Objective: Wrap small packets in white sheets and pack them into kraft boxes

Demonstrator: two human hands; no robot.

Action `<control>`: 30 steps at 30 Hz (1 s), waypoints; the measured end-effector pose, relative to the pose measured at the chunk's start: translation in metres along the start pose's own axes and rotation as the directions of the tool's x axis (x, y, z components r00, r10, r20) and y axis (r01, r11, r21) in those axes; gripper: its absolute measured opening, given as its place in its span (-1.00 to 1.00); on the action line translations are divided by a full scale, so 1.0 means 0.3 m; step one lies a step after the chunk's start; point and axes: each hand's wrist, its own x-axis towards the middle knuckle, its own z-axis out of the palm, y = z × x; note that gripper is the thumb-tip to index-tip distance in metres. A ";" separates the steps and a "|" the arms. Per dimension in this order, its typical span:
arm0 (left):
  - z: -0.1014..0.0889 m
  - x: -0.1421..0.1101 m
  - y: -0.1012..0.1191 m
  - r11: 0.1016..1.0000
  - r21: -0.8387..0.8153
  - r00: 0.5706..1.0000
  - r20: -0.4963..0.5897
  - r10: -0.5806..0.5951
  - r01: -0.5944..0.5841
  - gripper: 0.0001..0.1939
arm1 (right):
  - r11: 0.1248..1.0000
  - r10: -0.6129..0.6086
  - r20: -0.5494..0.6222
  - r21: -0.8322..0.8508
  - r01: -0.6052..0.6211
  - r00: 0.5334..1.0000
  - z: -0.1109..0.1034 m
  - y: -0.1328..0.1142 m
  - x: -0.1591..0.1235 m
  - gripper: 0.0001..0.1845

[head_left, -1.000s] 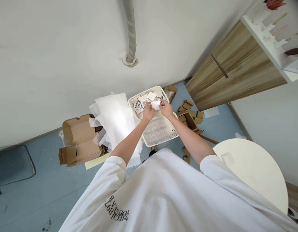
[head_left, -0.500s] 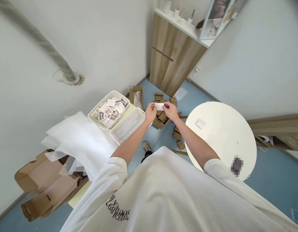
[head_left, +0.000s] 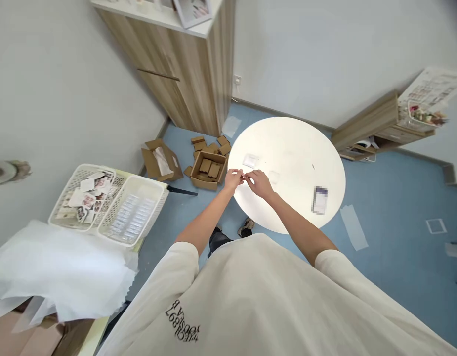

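My left hand (head_left: 233, 180) and my right hand (head_left: 260, 183) meet over the left part of a round white table (head_left: 291, 143). The fingertips of both are pinched close together. Whatever is between them is too small and too pale against the table to make out. Just beyond the fingers lies a small clear-and-white packet (head_left: 250, 160) on the tabletop. A second faint, whitish flat piece (head_left: 274, 176) lies beside my right hand. Further right on the table is a pixelated dark-and-pale rectangle (head_left: 319, 200).
On the left, one white basket (head_left: 54, 210) holds printed cards and another (head_left: 102, 230) holds clear plastic pieces. White sheeting (head_left: 61, 267) lies nearer me. An open carton (head_left: 208, 185) with small brown boxes stands left of the table. A wooden cabinet (head_left: 191, 79) rises behind.
My view and body have turned right, and both hands have moved from above the cartons to over the round table. The white rectangle stretched between them earlier is no longer distinguishable.
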 end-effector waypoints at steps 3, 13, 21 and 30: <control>0.158 -0.001 -0.088 0.998 0.027 0.998 0.017 -0.064 0.064 -0.71 | 0.996 -0.023 0.048 -0.089 0.027 0.999 -0.041 0.144 -0.130 -0.69; 0.381 0.057 -0.297 0.913 0.406 0.998 0.028 -0.053 0.037 -0.73 | 0.751 0.571 -0.022 0.416 -0.512 0.820 -0.038 0.392 -0.365 -0.80; 0.416 0.105 -0.355 0.840 0.543 0.992 0.112 -0.064 -0.007 -0.77 | 0.284 0.805 0.211 0.684 -0.672 0.555 0.028 0.482 -0.382 -0.75; 0.393 0.135 -0.395 0.765 0.643 0.997 0.075 -0.029 -0.026 -0.72 | 0.112 0.876 0.256 0.715 -0.690 0.407 0.094 0.556 -0.387 -0.73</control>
